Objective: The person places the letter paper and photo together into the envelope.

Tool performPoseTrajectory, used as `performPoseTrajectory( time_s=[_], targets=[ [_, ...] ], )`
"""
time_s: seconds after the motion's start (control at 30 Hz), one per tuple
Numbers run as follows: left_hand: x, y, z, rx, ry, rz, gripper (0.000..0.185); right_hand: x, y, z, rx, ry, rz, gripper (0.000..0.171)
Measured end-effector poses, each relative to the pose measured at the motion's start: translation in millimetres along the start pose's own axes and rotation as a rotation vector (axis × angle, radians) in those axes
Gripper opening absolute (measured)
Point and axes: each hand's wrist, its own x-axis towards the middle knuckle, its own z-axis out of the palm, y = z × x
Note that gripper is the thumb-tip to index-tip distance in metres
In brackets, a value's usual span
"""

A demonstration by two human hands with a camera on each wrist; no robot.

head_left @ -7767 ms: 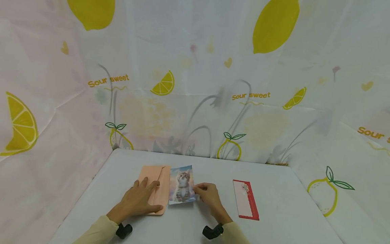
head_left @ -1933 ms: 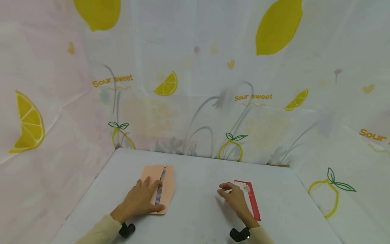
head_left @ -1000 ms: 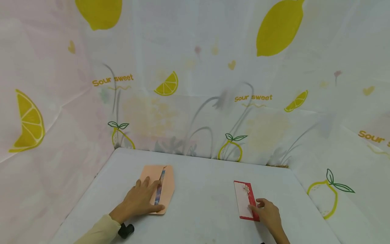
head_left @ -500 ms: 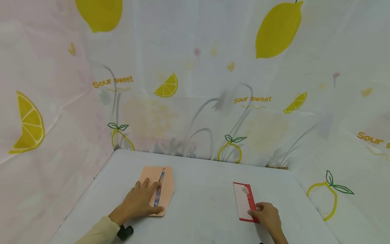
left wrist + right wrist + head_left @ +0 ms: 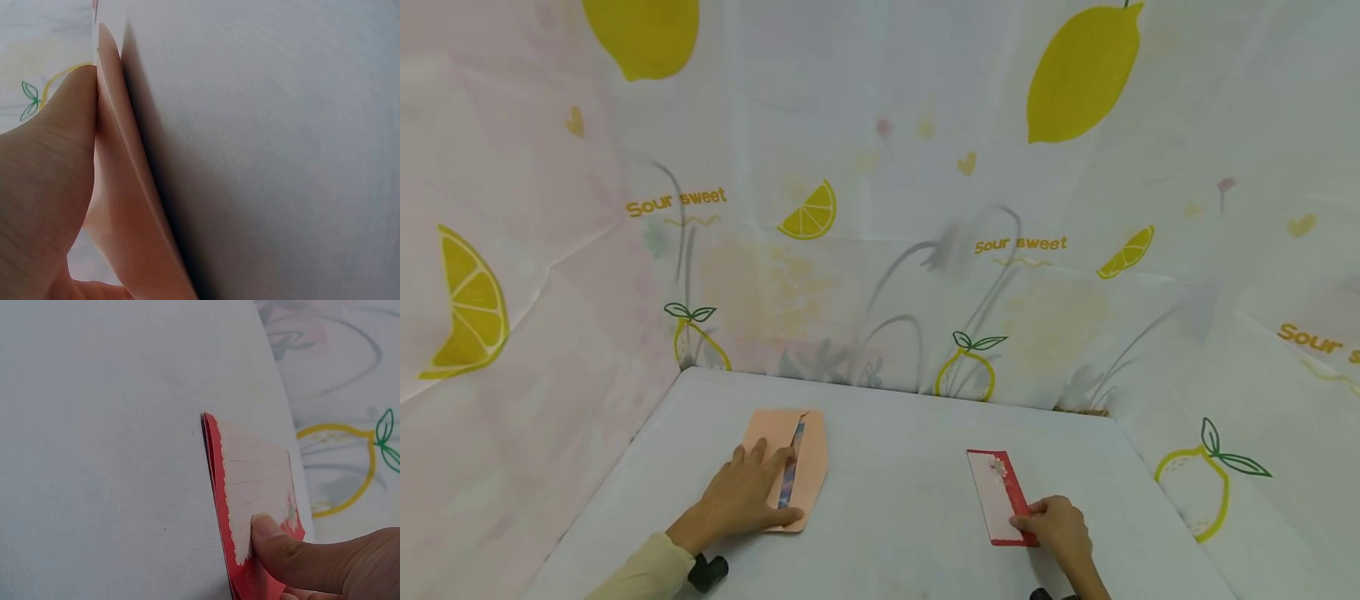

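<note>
At nine o'clock on the white table (image 5: pixel 887 500), the left hand (image 5: pixel 737 500) rests with fingers spread over the peach paper envelope (image 5: pixel 815 454); a blue-violet printed insert (image 5: pixel 787 483) shows along its slot. Excess thumb pressure at the envelope's six o'clock edge could crease the paper; insufficient pressure could let it skid. At three o'clock, well apart, is the folded red-and-pale-pink greeting card (image 5: pixel 996 500), with a flower ornament (image 5: pixel 998 467) toward its one o'clock corner. At four o'clock, the right hand (image 5: pixel 1063 529) pinches the card's five o'clock corner, thumb on top. Corner-only holding could let the card swing or its leaves spread; rubbing could snag the flower ornament
</note>
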Motion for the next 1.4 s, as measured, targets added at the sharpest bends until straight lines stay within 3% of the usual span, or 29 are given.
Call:
performPoseTrajectory(
  time_s=[0.47, 0.7, 1.07, 1.4],
  targets=[
    [-1.6, 0.7, -3.3, -0.001, 0.017, 0.014, 0.087, 3, -3, -4, -0.076, -0.065, 0.068, 0.043],
    [-0.4, -0.4, 0.5, -0.005, 0.014, 0.008, 0.087, 2, 3, -11, 0.06, -0.071, 0.043, 0.028],
    [-3.4, 3.6, -6.0, -0.021, -0.002, 0.007, 0.088, 9, 11, -12, 0.25, -0.186, 0.141, 0.026],
    [-3.1, 3.2, -5.3, -0.018, -0.013, -0.002, 0.089, 9, 9, -10, 0.422, -0.179, 0.118, 0.025]
  ],
)
